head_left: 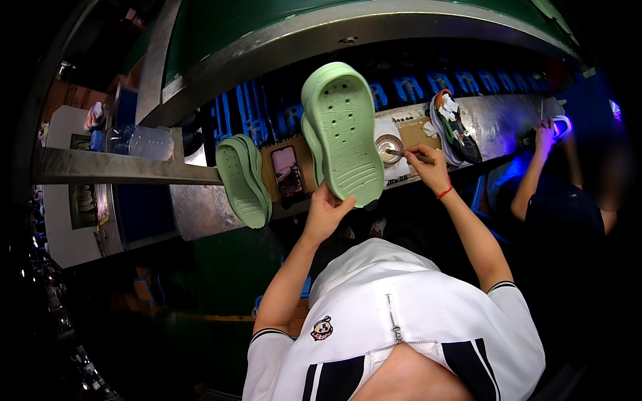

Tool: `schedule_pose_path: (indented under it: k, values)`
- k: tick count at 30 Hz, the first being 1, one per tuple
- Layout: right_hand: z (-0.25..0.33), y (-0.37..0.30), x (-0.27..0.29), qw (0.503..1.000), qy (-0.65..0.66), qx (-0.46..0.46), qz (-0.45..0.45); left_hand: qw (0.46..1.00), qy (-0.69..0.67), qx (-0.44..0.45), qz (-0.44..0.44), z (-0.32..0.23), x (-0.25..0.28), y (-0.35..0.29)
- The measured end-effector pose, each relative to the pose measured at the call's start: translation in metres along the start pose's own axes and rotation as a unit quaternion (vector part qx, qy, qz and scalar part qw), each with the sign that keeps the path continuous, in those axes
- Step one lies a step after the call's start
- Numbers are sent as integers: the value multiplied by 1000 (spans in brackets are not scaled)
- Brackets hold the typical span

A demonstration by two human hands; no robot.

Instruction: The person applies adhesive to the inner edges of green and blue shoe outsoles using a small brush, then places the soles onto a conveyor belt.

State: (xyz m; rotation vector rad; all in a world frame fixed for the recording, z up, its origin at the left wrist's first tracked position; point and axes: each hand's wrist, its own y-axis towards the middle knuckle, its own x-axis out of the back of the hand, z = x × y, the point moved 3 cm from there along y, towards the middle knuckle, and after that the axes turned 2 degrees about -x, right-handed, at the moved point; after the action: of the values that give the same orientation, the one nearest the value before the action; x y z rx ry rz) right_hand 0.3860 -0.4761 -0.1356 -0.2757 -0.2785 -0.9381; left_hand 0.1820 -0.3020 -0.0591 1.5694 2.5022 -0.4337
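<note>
A light green shoe sole (342, 127) with small holes stands raised over the bench, its heel end gripped by my left hand (326, 212). Behind its left edge shows more green, perhaps a second sole. My right hand (430, 167) pinches a thin brush (409, 154), whose tip reaches into a small round cup (388, 139). That cup rests on white paper just right of the raised sole. To the left, a stacked pair of green soles (242, 180) lies near a phone (287, 175) on cardboard.
A multicoloured sneaker (455, 127) sits right of the cup. Blue racks (408, 87) line the bench's back. Metal rails (127, 167) cross above and at left, by a clear plastic bottle (140, 142). Farther right, another person (568, 200) works under violet light.
</note>
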Motion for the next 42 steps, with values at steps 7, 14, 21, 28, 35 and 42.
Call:
schedule_pose_path:
  k: [7,14,21,28,35,42]
  values:
    - [15,-1,9,999,18,-35,15,1000,4,0,-6,-1,-10,8]
    - [24,-7,23,999,40,-29,-18,998,24,-37,-33,-2,-7,18]
    - [27,-15,41,990,126,-56,6,997,-13,-53,-62,-6,-13,23]
    - [114,-53,63,988,155,-7,23,994,-20,-60,-87,-9,-15,24]
    - [132,-68,52,981,178,11,72,993,-14,-78,-85,-13,-19,25]
    - [136,-70,45,981,173,23,84,994,-11,-74,-84,-16,-20,23]
